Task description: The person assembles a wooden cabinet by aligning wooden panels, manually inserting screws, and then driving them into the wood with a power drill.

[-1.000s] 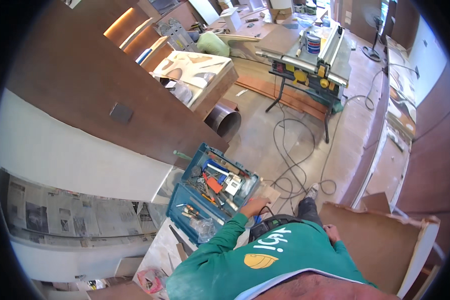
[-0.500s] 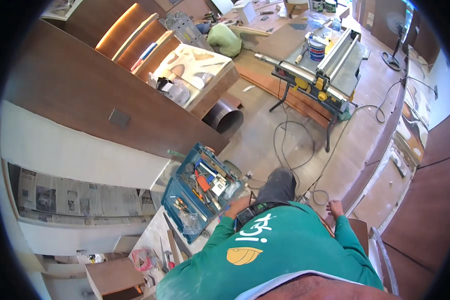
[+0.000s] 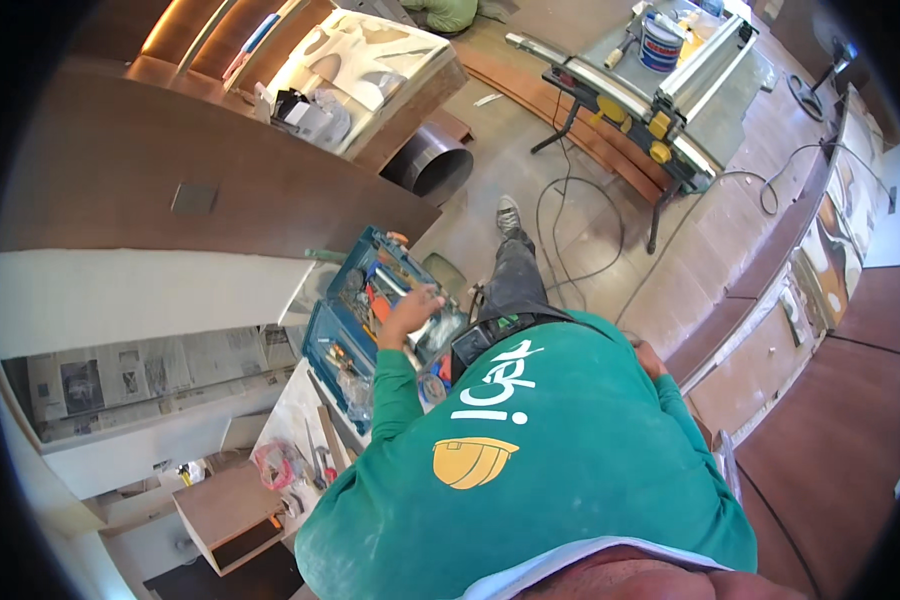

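My left hand (image 3: 408, 314) reaches over an open teal tool case (image 3: 322, 322) with its fingers stretched out; I see nothing held in it. Beneath and beside it in the case lie an orange-red tool (image 3: 378, 304) and other mixed hand tools, partly covered by the hand. A clear plastic bag (image 3: 356, 394) lies in the case's nearer half. At my right side, my right hand (image 3: 650, 358) hangs by the hip, partly hidden behind the green shirt, so its fingers do not show. Beside the left forearm, a small round blue-rimmed item (image 3: 432, 388) sits near my waist.
A table saw (image 3: 630, 110) on folding legs stands ahead, carrying a paint bucket (image 3: 660, 42). Loose cable (image 3: 620, 230) loops over the floor. A metal duct (image 3: 430, 165) lies beneath a wooden unit at left. Far off, part of another person (image 3: 445, 14) shows. A standing fan (image 3: 820, 80) is at right.
My left hand has moved from beside the tool case to over it. My right hand has drawn in toward my hip. One leg now reaches forward, its shoe showing.
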Demonstrator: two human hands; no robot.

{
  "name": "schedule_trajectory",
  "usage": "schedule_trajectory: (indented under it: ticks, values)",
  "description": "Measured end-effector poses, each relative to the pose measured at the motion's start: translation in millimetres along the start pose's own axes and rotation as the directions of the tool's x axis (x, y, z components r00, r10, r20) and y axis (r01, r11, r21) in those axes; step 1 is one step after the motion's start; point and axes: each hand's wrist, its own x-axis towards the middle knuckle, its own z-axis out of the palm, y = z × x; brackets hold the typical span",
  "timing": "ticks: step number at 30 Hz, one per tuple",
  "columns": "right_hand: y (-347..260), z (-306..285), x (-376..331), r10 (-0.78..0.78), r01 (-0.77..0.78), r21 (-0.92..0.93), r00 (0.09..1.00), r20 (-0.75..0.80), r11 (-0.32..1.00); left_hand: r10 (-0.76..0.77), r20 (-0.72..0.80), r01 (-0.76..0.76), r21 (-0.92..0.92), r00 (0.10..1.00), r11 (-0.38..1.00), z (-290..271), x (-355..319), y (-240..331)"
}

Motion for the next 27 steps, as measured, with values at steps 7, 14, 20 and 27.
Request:
schedule_trajectory:
  ticks: [7,14,20,27]
  values:
    - [-250,21,79,-0.262,0.271,-0.144,0.962,0.078,0.952,0.303,-0.213,-0.307,0.013,0.929,0.952,-159,133,159]
    - [-413,22,148,-0.317,0.284,-0.507,0.948,0.022,0.814,0.561,-0.662,-0.441,0.364,0.497,0.821,-323,223,246]
    - [-560,44,156,-0.363,0.341,-0.516,0.930,0.062,0.786,0.491,-0.572,-0.161,0.743,-0.657,0.649,-467,169,233]
    - [-669,56,205,-0.511,0.559,-0.492,0.824,0.245,0.667,0.642,-0.468,0.535,0.357,-0.607,0.766,-523,145,233]
